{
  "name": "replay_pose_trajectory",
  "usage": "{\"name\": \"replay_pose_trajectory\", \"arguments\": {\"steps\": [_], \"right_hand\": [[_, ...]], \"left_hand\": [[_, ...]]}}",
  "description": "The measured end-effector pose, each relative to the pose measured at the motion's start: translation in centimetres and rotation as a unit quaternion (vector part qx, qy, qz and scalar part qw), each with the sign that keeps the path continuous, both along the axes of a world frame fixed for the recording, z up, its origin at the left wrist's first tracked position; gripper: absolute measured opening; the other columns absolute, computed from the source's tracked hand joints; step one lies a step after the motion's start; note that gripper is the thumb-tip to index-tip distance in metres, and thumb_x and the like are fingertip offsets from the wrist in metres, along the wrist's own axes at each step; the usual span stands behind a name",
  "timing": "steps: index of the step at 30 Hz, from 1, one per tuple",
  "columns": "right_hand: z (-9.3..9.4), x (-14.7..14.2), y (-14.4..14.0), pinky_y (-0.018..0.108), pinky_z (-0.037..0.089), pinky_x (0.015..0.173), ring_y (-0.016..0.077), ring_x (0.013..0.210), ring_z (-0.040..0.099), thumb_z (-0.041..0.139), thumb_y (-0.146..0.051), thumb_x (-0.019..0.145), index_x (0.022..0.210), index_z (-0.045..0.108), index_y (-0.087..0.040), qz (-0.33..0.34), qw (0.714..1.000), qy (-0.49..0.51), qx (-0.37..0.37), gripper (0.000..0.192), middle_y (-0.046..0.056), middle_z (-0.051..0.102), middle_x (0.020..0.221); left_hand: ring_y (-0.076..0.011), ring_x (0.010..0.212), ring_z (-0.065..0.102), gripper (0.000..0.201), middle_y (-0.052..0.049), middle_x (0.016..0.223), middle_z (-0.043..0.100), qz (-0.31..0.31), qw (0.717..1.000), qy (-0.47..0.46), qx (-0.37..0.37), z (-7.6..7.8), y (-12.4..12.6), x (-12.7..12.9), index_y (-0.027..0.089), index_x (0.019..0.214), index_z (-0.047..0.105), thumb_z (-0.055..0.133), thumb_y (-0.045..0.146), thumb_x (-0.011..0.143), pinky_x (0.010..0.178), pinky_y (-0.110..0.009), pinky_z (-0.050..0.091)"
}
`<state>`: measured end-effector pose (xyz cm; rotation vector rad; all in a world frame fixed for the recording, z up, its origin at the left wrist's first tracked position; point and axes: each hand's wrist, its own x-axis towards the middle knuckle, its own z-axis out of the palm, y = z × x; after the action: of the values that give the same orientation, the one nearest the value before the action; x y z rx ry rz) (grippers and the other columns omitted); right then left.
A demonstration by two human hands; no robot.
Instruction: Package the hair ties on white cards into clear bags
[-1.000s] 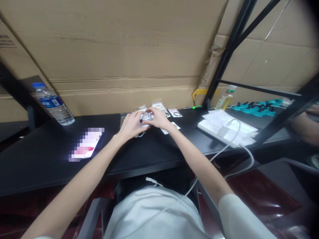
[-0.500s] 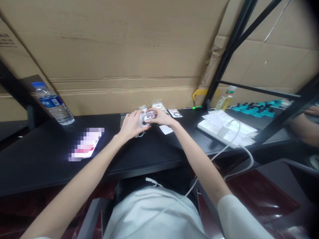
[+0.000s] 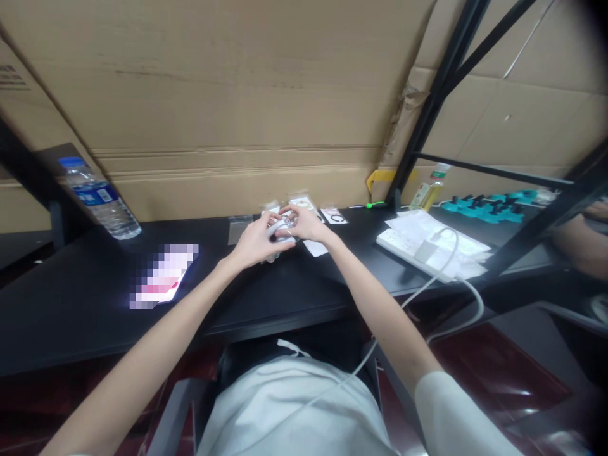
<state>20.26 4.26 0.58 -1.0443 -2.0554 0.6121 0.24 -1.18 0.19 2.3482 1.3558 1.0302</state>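
Two hands met over the black desk (image 3: 95, 297): your left hand (image 3: 254, 244) and right hand (image 3: 306, 225) closed on a small clear packet (image 3: 280, 228), mid-handling; next called for a careful fingertip grip.

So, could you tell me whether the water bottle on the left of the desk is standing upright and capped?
Upright and capped: the water bottle stands on its base on the black desk, blue cap on top; its lean looks like lens distortion.

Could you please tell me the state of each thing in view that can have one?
left hand: closed on the small white item
right hand: pinching the same item
water bottle: capped, upright
power strip: white adapter plugged in
small packets: lying flat on the table
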Motion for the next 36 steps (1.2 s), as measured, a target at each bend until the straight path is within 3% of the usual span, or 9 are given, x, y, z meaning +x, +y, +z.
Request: {"name": "replay_pose_trajectory", "arguments": {"steps": [6,12,17,24,32,36], "right_hand": [[0.7,0.4,-0.3,0.041,0.056,0.090,0.0243,0.095,0.071,0.094,-0.036,0.068,0.119,0.072,-0.020,0.000,1.000,0.001,-0.005,0.058,0.008,0.075,0.107],[0.8,0.5,-0.4,0.042,0.059,0.091,0.0235,0.098,0.072,0.092,-0.036,0.071,0.120,0.071,-0.020,0.030,0.998,0.031,-0.050,0.056,0.008,0.074,0.110],[1.1,0.9,-0.3,0.038,0.062,0.087,0.0224,0.100,0.072,0.090,-0.032,0.074,0.120,0.073,-0.024,0.089,0.985,0.057,-0.136,0.050,0.008,0.073,0.116],[2.0,1.9,-0.3,0.031,0.064,0.070,0.0187,0.087,0.073,0.091,-0.030,0.074,0.126,0.073,-0.027,0.150,0.952,0.097,-0.249,0.055,0.008,0.073,0.114],[3.2,3.6,-1.0,0.033,0.065,0.083,0.0219,0.104,0.073,0.090,-0.029,0.076,0.129,0.073,-0.027,0.170,0.941,0.123,-0.267,0.055,0.008,0.075,0.119],[3.6,3.8,-1.1,0.033,0.064,0.080,0.0198,0.092,0.072,0.088,-0.027,0.077,0.127,0.075,-0.026,0.139,0.957,0.099,-0.234,0.051,0.007,0.076,0.106]], "left_hand": [[-0.0341,0.117,0.069,0.078,-0.008,0.129,0.072,-0.048,0.998,0.021,-0.040,0.9,0.1,-0.9,0.027,0.131,0.057,0.091,0.048,0.064,0.098,-0.047,0.055],[-0.0368,0.114,0.071,0.085,-0.013,0.134,0.070,-0.053,0.997,0.038,-0.047,0.5,-0.1,-0.6,0.027,0.149,0.046,0.082,0.041,0.073,0.092,-0.049,0.058],[-0.0357,0.116,0.070,0.084,-0.013,0.132,0.069,-0.056,0.997,0.026,-0.044,0.4,-0.3,-0.5,0.024,0.150,0.046,0.079,0.040,0.075,0.094,-0.049,0.058],[-0.0380,0.123,0.067,0.086,-0.013,0.140,0.067,-0.066,0.996,0.004,-0.055,0.7,-0.5,-0.1,0.024,0.153,0.049,0.079,0.042,0.075,0.100,-0.053,0.055],[-0.0346,0.120,0.068,0.086,-0.012,0.134,0.070,-0.040,0.996,-0.039,-0.068,0.2,0.0,-0.3,0.022,0.148,0.056,0.086,0.051,0.072,0.103,-0.050,0.054],[-0.0336,0.117,0.069,0.089,-0.012,0.132,0.072,-0.052,0.990,-0.079,-0.105,0.1,0.3,-0.2,0.022,0.143,0.061,0.088,0.060,0.068,0.101,-0.051,0.055]]}}
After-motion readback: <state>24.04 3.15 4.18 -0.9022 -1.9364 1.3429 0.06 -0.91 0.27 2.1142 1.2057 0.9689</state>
